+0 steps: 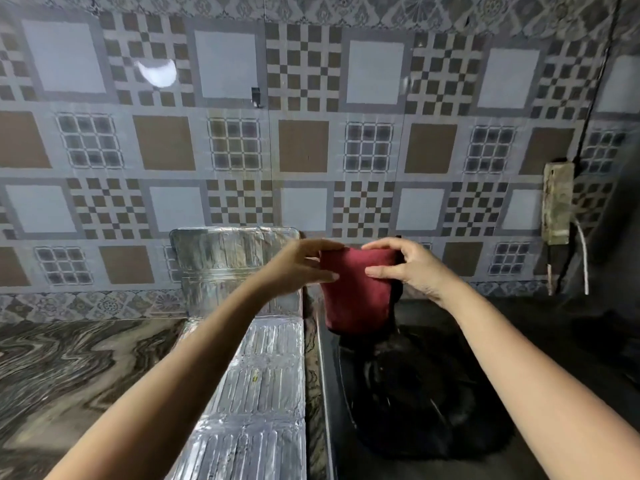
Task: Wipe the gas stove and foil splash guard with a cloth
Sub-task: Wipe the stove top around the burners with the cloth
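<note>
A dark red cloth hangs folded in the air above the back of the black gas stove. My left hand pinches its upper left edge and my right hand grips its upper right edge, so both hold it up together. The silver foil splash guard lies to the left of the stove, with one panel standing upright against the tiled wall and the others lying flat on the counter. The stove's burner and pan support are dim and hard to make out.
A patterned tile wall rises behind. The marbled stone counter stretches to the left of the foil. A grimy switch box with a white cable hangs on the wall at the right, beside a dark corner.
</note>
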A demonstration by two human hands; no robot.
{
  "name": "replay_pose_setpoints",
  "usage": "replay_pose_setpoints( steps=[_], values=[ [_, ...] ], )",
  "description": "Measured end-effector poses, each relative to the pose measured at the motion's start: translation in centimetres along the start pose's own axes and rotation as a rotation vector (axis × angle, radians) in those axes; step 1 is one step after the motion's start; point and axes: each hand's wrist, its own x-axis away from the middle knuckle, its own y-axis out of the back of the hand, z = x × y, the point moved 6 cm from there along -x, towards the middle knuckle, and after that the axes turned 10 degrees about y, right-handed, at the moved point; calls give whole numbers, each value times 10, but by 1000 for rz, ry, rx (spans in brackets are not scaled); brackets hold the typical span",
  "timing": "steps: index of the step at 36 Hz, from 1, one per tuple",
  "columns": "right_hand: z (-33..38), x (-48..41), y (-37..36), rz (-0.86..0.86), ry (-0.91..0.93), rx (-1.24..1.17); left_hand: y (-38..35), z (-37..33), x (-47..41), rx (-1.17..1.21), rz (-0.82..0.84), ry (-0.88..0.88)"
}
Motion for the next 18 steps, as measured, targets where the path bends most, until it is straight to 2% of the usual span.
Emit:
replay_pose_setpoints(
  steps=[10,15,18],
  values=[
    [-60,-62,45,35,36,186,-23,22,-82,-3,-201,22],
    [-77,-87,41,-45,174,241,-19,38,-107,23,-351,19],
    [-96,-89,29,-30,169,235,-22,57,-110,34,-380,43]
  ],
)
